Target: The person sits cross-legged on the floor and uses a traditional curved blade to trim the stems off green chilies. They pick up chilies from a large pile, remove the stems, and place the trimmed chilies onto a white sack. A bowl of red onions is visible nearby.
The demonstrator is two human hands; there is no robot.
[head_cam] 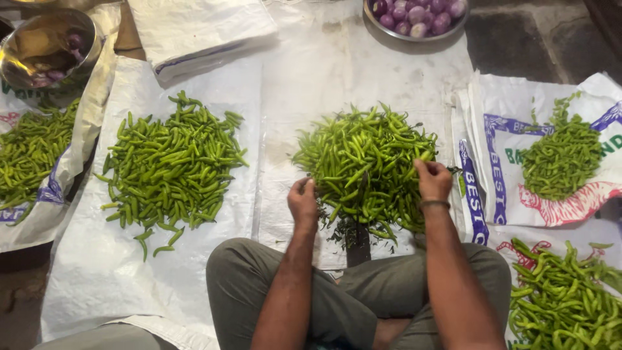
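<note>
A: Quick status — where are the hands?

B: Both at the near edge of the middle chilli pile (363, 165), which sits on white woven sacks (311, 71) on the floor, right in front of the crossed legs. Right hand (433, 179) has its grip pinched shut on one green chilli at the pile's right edge. Left hand (302, 202) is curled nearly closed at the pile's left edge; looks like it has a chilli or a stem in it, but it's blurred, can't tell for sure.

A: Progress?

B: My read: partway. Small stem heap (562, 159) on the printed sack to the right looks like pulled tops. Left pile (172, 170) and the lower right pile (564, 301) are both big, could be finished ones. The middle pile is still large, so plenty left.

A: Anything else in view?

B: Far left pile (29, 152), steel bowl of purple onions (418, 16) up top, another steel bowl (48, 48) top left, barely filled
</note>
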